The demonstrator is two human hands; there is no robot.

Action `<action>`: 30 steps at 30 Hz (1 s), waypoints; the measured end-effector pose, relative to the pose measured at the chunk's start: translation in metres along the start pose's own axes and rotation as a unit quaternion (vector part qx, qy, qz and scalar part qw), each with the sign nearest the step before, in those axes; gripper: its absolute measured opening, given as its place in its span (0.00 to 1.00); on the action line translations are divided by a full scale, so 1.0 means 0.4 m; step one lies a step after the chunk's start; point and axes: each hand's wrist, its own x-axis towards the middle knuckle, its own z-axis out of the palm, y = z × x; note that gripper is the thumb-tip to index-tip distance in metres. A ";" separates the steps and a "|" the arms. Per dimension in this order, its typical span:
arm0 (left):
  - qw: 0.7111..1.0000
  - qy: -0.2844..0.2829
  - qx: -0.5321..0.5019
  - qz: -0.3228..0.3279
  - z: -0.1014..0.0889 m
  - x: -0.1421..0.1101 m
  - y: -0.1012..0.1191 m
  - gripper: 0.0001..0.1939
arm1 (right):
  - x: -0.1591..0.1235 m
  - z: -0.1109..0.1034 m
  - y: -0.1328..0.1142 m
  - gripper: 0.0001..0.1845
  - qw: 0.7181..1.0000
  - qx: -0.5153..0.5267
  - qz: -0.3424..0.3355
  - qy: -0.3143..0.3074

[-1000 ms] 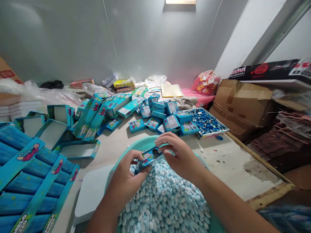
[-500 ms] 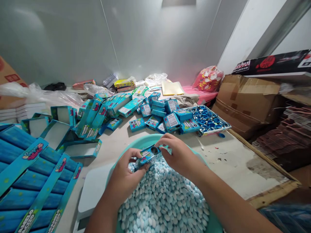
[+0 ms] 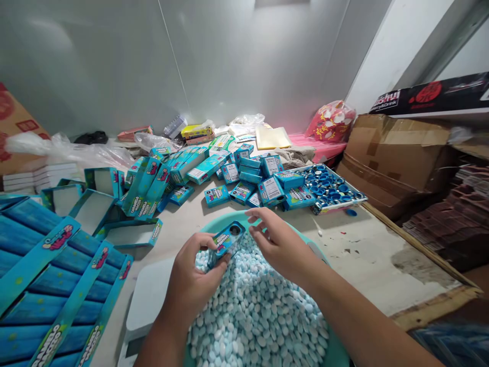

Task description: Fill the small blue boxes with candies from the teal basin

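A grey wall (image 3: 244, 66) stands behind the whitish surface (image 3: 367, 270) where the person is working. On the right, just past the surface's edge, sits a brown cardboard box (image 3: 401, 158). Over to the left I can see a stack of blue packs (image 3: 61, 285), with open trays (image 3: 128, 235) lying behind it. Close in front of the person is a turquoise tub (image 3: 216, 223), heaped with sweets, and a pale scale (image 3: 148, 293) sits just left of it.

Both hands are over the tub. The right hand (image 3: 284, 247) has its grip spread, fingers loosely bent, near the held box but apart from it. The left hand (image 3: 194, 272) has its grip pinching that small blue box (image 3: 224, 241) between thumb and fingers, tilted above the sweets, a dark round opening (image 3: 235, 231) at its upper end.

More small boxes (image 3: 250, 176) lie in a pile beyond the tub, beside a white-edged tray of blue caps (image 3: 326, 183). One loose cap (image 3: 351, 212) lies just outside that tray. Smallest are the white and pale blue sweets (image 3: 263, 316) themselves.
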 end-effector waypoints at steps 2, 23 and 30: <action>0.999 0.048 -0.016 -0.002 -0.002 0.001 -0.001 0.13 | 0.002 -0.003 0.003 0.16 1.000 -0.018 0.015 -0.012; 0.937 0.290 0.043 -0.189 -0.255 -0.176 -0.205 0.23 | -0.016 0.028 0.014 0.13 0.909 -0.233 -0.035 -0.342; 0.959 0.187 -0.115 -0.181 -0.307 -0.233 -0.279 0.36 | 0.003 0.023 0.020 0.08 0.931 -0.179 -0.036 -0.315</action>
